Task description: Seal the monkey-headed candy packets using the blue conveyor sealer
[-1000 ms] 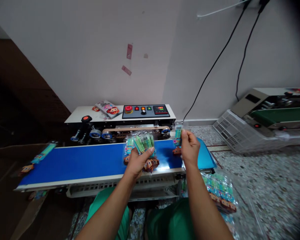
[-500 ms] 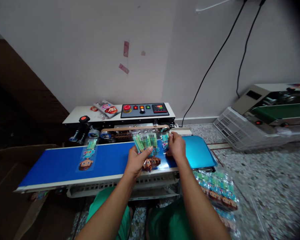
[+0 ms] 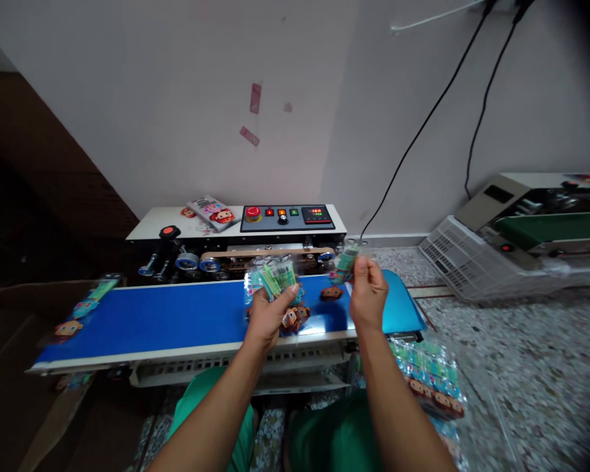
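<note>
My left hand (image 3: 269, 319) is closed on a fanned bunch of clear packets (image 3: 281, 278), with green barcoded tops and brown-haired cartoon heads at the bottom. Between the thumb and fingers of my right hand (image 3: 370, 294) is the edge of a single cartoon packet (image 3: 331, 293), held above the right part of the blue conveyor belt (image 3: 177, 314). Partly behind the bunch, another packet (image 3: 248, 288) shows on its left. At the belt's far left end lies one more packet (image 3: 86, 309), tilted over the edge.
Behind the belt stands the sealing machine's control panel (image 3: 288, 218), with a grey printed pack (image 3: 214, 213) on its top. Stacked packets (image 3: 435, 380) lie low at the right. A white plastic crate (image 3: 455, 255) and a second machine (image 3: 531, 203) stand farther right.
The packet on the belt has travelled left to the end. My right hand has moved slightly right and up with its packet. Another packet now shows left of the bunch.
</note>
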A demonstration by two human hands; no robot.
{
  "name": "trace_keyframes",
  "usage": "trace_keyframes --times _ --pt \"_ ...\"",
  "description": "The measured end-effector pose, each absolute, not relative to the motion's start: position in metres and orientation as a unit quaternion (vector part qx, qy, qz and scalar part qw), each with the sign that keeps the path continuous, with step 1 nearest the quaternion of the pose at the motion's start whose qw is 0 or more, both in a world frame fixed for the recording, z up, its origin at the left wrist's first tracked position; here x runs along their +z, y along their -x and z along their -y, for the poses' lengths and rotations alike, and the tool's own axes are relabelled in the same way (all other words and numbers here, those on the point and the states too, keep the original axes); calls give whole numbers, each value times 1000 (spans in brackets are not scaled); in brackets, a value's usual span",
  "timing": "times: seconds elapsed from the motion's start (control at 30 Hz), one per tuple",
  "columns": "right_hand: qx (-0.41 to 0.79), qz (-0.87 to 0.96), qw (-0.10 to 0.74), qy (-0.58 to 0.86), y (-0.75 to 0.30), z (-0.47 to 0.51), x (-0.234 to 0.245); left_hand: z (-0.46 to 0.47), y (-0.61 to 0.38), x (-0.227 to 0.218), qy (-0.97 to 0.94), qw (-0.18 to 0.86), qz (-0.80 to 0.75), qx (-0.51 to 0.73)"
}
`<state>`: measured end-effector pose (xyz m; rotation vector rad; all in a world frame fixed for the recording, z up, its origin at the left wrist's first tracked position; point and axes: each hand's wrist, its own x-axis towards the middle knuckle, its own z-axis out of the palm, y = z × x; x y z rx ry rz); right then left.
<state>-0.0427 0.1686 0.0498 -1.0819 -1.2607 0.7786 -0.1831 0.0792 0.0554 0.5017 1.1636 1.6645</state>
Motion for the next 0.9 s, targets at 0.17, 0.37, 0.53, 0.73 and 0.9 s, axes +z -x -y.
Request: trace_keyframes --times 0.17,0.37,0.53,0.73,0.9 --pt "143 632 424 632 7 -199 32 -78 185 57 -199 519 -479 680" --pt "62 645 211 732 16 -213 20 -78 179 63 -201 511 -488 678" --pt "106 696 224 674 44 -202 29 -79 182 58 -205 519 -486 673" --pt "435 684 409 419 66 -163 42 -82 181 53 -213 491 -463 706" --pt "506 609 491 364 77 -148 45 -83 179 53 -223 472 -479 706"
